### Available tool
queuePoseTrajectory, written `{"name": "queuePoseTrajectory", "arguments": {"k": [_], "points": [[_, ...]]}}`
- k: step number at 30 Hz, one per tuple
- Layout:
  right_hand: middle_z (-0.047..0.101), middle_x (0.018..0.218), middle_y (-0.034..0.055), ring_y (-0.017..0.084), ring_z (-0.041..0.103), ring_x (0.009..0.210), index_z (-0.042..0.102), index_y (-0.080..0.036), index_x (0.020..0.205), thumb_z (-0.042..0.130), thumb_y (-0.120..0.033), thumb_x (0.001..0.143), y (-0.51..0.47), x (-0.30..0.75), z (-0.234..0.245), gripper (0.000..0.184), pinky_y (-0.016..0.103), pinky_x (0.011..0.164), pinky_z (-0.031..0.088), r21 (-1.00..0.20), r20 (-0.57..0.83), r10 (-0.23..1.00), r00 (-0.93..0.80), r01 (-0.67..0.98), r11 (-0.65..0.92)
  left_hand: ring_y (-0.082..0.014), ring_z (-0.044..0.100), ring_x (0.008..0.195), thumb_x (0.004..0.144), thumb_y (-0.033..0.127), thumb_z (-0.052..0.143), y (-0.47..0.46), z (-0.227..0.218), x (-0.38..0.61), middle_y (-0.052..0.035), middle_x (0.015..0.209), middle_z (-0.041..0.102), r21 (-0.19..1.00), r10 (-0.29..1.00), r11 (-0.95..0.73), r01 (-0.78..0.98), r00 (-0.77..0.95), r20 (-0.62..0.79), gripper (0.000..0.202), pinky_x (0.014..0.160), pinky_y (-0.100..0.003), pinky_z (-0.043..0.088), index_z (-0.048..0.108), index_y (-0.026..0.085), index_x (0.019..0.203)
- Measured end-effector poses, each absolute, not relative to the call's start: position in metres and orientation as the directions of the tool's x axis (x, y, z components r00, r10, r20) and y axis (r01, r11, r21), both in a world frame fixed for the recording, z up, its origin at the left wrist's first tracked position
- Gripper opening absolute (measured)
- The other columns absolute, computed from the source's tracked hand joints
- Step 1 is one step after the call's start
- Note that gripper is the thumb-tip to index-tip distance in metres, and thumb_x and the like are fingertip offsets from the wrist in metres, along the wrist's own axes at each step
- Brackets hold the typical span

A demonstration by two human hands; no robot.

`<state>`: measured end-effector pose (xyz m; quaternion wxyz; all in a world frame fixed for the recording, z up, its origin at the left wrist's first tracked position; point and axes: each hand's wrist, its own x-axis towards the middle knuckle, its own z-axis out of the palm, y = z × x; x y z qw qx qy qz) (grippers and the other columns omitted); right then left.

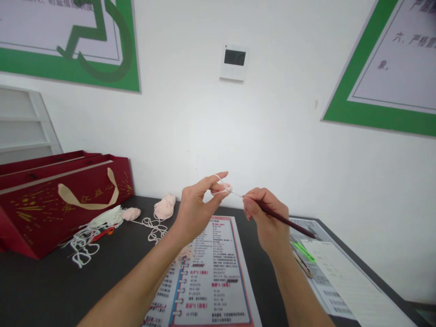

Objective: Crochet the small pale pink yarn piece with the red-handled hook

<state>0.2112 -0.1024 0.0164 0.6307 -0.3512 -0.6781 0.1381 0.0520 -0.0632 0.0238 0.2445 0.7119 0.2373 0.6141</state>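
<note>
My left hand pinches a small piece of pale pink crochet work, with a strand of yarn running over its raised index finger. In my right hand is a crochet hook with a dark red handle. The hook's thin metal shaft reaches left to the crochet piece; whether its tip sits inside a loop is too small to tell. Both hands are held above a printed pattern sheet. Beyond the left wrist, a ball of pale pink yarn lies on the dark table with loose strands beside it.
Red gift bags stand at the left, with white yarn and a small pink crocheted piece in front. At the right lie bright green scissors and a lined paper. A white wall rises behind the table.
</note>
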Motion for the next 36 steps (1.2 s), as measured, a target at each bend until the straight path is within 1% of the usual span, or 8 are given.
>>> {"name": "queuePoseTrajectory", "arguments": {"k": [7, 9, 13, 17, 23, 27, 31, 36], "points": [[0.059, 0.079, 0.0021, 0.013, 0.054, 0.068, 0.053, -0.02, 0.087, 0.059, -0.003, 0.083, -0.1, 0.207, 0.013, 0.019, 0.025, 0.059, 0.046, -0.014, 0.938, 0.212, -0.273, 0.582, 0.813, -0.0185, 0.063, 0.109, 0.086, 0.016, 0.061, -0.068, 0.022, 0.057, -0.0023, 0.082, 0.071, 0.598, 0.614, -0.784, 0.167, 0.07, 0.786, 0.012, 0.096, -0.032, 0.047, 0.069, 0.019, 0.094], [0.059, 0.077, 0.0024, 0.013, 0.055, 0.067, 0.053, -0.021, 0.087, 0.059, -0.003, 0.083, -0.098, 0.203, 0.009, 0.019, 0.026, 0.058, 0.047, 0.008, 0.955, 0.178, -0.238, 0.619, 0.785, -0.0185, 0.064, 0.106, 0.086, 0.016, 0.061, -0.071, 0.021, 0.058, -0.0019, 0.081, 0.071, 0.594, 0.613, -0.785, 0.176, 0.08, 0.786, 0.013, 0.094, -0.031, 0.048, 0.07, 0.019, 0.094], [0.059, 0.075, 0.0007, 0.013, 0.058, 0.067, 0.053, -0.022, 0.088, 0.058, -0.006, 0.085, -0.094, 0.2, 0.006, 0.017, 0.025, 0.057, 0.047, -0.156, 0.963, 0.257, -0.083, 0.605, 0.781, -0.0171, 0.066, 0.092, 0.084, 0.016, 0.063, -0.073, 0.024, 0.057, -0.0007, 0.08, 0.071, 0.613, 0.626, -0.78, 0.128, 0.127, 0.77, 0.027, 0.094, -0.034, 0.048, 0.068, 0.019, 0.11], [0.063, 0.083, 0.0023, 0.014, 0.061, 0.074, 0.055, -0.023, 0.091, 0.058, -0.006, 0.085, -0.085, 0.208, 0.003, 0.018, 0.027, 0.063, 0.052, -0.135, 0.942, 0.261, -0.21, 0.474, 0.87, -0.0138, 0.063, 0.076, 0.08, 0.018, 0.067, -0.068, 0.028, 0.05, 0.0029, 0.073, 0.067, 0.767, 0.721, -0.64, -0.049, 0.309, 0.621, 0.044, 0.092, -0.036, 0.046, 0.062, 0.02, 0.124], [0.063, 0.081, 0.0038, 0.015, 0.057, 0.068, 0.058, -0.022, 0.099, 0.058, -0.003, 0.084, -0.073, 0.215, -0.003, 0.024, 0.027, 0.056, 0.051, 0.11, 0.967, 0.037, -0.252, 0.545, 0.832, -0.0099, 0.06, 0.067, 0.072, 0.017, 0.076, -0.065, 0.029, 0.051, 0.004, 0.071, 0.065, 0.909, 0.825, -0.11, -0.401, 0.474, 0.309, 0.052, 0.078, -0.029, 0.045, 0.061, 0.018, 0.122], [0.064, 0.078, 0.007, 0.015, 0.055, 0.065, 0.058, -0.016, 0.098, 0.06, -0.001, 0.081, -0.074, 0.21, -0.001, 0.022, 0.027, 0.053, 0.047, 0.312, 0.938, -0.103, -0.332, 0.673, 0.67, -0.0081, 0.059, 0.066, 0.074, 0.017, 0.074, -0.068, 0.025, 0.06, 0.0048, 0.067, 0.065, 0.869, 0.847, -0.042, -0.493, 0.445, 0.293, 0.045, 0.081, -0.028, 0.042, 0.063, 0.016, 0.118], [0.06, 0.071, 0.0037, 0.015, 0.053, 0.061, 0.056, -0.017, 0.089, 0.06, -0.004, 0.083, -0.082, 0.202, 0.001, 0.015, 0.025, 0.052, 0.045, 0.228, 0.952, 0.024, -0.304, 0.762, 0.606, -0.0101, 0.058, 0.068, 0.074, 0.019, 0.074, -0.066, 0.024, 0.061, 0.0044, 0.067, 0.064, 0.867, 0.886, -0.253, -0.428, 0.257, 0.385, 0.048, 0.082, -0.029, 0.043, 0.06, 0.015, 0.121], [0.058, 0.072, -0.0005, 0.012, 0.054, 0.061, 0.055, -0.021, 0.081, 0.057, -0.012, 0.087, -0.098, 0.196, 0.004, 0.011, 0.024, 0.056, 0.045, -0.205, 0.954, 0.297, -0.051, 0.613, 0.763, -0.012, 0.056, 0.071, 0.075, 0.023, 0.073, -0.063, 0.028, 0.053, 0.0036, 0.07, 0.062, 0.855, 0.858, -0.435, -0.283, 0.157, 0.489, 0.046, 0.083, -0.031, 0.044, 0.061, 0.016, 0.119]]}}
